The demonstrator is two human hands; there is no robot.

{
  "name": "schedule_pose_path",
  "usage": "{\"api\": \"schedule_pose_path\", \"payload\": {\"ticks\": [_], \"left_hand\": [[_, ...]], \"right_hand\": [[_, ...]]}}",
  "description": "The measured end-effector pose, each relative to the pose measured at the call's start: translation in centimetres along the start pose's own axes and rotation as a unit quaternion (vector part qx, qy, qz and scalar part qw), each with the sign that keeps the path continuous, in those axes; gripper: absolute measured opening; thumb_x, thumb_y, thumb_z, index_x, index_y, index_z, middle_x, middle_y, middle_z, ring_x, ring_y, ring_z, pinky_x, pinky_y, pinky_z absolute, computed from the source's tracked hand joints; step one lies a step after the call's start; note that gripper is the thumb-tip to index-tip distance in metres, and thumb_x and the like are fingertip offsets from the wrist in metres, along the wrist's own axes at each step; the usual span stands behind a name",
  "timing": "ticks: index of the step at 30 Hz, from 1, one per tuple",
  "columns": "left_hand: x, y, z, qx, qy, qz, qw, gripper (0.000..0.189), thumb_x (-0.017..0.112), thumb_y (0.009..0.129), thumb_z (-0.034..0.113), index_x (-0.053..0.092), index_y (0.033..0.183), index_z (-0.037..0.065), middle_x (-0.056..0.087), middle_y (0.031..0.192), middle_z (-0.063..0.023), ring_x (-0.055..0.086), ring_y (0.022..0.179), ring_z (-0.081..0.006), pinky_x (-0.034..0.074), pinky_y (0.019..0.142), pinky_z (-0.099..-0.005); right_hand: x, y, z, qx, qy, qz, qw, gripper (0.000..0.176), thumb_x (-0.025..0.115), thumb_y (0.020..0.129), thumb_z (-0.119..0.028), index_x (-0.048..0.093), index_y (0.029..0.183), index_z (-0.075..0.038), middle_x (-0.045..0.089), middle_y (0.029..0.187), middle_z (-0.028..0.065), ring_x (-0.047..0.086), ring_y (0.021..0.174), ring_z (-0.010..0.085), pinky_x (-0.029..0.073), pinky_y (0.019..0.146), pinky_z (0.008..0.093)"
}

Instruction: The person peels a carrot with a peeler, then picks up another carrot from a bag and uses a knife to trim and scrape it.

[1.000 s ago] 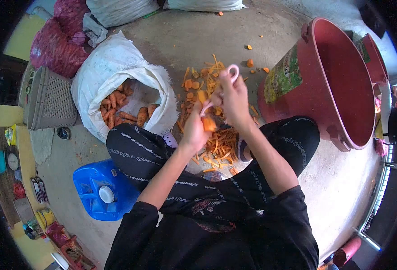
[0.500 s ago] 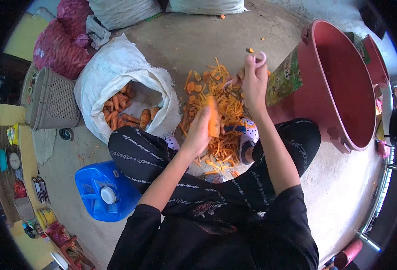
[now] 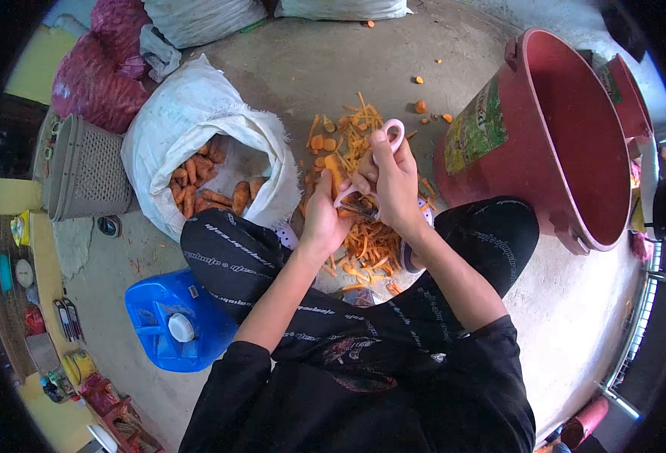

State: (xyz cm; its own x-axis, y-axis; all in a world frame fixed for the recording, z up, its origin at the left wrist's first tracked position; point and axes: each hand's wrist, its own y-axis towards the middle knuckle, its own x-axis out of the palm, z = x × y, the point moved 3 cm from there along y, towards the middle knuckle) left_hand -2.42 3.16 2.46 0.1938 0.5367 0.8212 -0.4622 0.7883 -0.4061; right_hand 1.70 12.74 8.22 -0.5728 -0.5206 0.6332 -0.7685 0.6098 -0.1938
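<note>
Gripping a carrot (image 3: 334, 172), my left hand (image 3: 325, 217) stays close beside my right hand (image 3: 396, 181), which is curled round a pink peeler (image 3: 396, 134), above peelings (image 3: 371, 245) between my knees. Room to move lies ahead; an open sack (image 3: 189, 102) bounds my left, a red tub (image 3: 525, 167) my right. The floor (image 3: 310, 60) is grey concrete. I count one carrot gripped, one peeler, one blue jug (image 3: 152, 332), two red tubs.
</note>
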Motion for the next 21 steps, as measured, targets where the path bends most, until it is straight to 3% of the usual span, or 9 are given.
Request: {"api": "schedule_pose_path", "payload": {"ticks": [4,13,16,19,21], "left_hand": [[-0.7,0.2,-0.1,0.002,-0.036,-0.080,0.996,0.040,0.022,0.100,0.038,0.047,0.087,0.010,0.055,0.089,-0.0045,0.054,0.089,-0.0160,0.043,0.086,-0.0364],[1.1,-0.5,0.1,0.019,0.070,-0.001,0.997,0.038,0.025,0.099,0.042,0.048,0.090,0.013,0.054,0.092,-0.0011,0.052,0.096,-0.0148,0.041,0.090,-0.0389],[-0.4,0.1,-0.1,0.022,0.059,-0.076,0.995,0.039,0.027,0.099,0.039,0.052,0.110,0.011,0.058,0.104,-0.0037,0.054,0.099,-0.0160,0.042,0.090,-0.0374],[0.1,-0.2,0.1,0.042,0.076,-0.011,0.996,0.036,0.027,0.099,0.037,0.051,0.110,0.012,0.058,0.102,-0.0031,0.055,0.098,-0.0162,0.042,0.090,-0.0365],[-0.1,0.2,0.3,0.049,0.089,-0.008,0.995,0.034,0.028,0.099,0.037,0.052,0.106,0.014,0.057,0.100,-0.0024,0.056,0.093,-0.0154,0.044,0.083,-0.0347]], "right_hand": [[0.0,0.3,0.1,-0.005,-0.004,0.010,1.000,0.016,0.046,0.096,-0.024,0.039,0.091,-0.011,0.033,0.060,-0.0025,0.035,0.046,0.0073,0.035,0.043,0.0222],[-0.4,1.1,0.7,0.057,0.004,0.003,0.998,0.016,0.049,0.095,-0.023,0.040,0.088,-0.011,0.035,0.061,-0.0040,0.034,0.046,0.0053,0.033,0.041,0.0207],[-0.6,1.3,1.1,0.078,-0.005,0.019,0.997,0.017,0.050,0.094,-0.023,0.041,0.087,-0.011,0.035,0.061,-0.0041,0.034,0.047,0.0051,0.033,0.041,0.0205],[-0.6,1.7,1.0,0.074,-0.032,0.019,0.997,0.016,0.050,0.094,-0.023,0.041,0.088,-0.011,0.035,0.062,-0.0039,0.034,0.047,0.0047,0.033,0.041,0.0205],[-0.6,2.0,0.8,0.075,-0.039,0.019,0.996,0.017,0.051,0.094,-0.022,0.040,0.087,-0.011,0.035,0.062,-0.0037,0.034,0.048,0.0046,0.033,0.041,0.0205]]}}
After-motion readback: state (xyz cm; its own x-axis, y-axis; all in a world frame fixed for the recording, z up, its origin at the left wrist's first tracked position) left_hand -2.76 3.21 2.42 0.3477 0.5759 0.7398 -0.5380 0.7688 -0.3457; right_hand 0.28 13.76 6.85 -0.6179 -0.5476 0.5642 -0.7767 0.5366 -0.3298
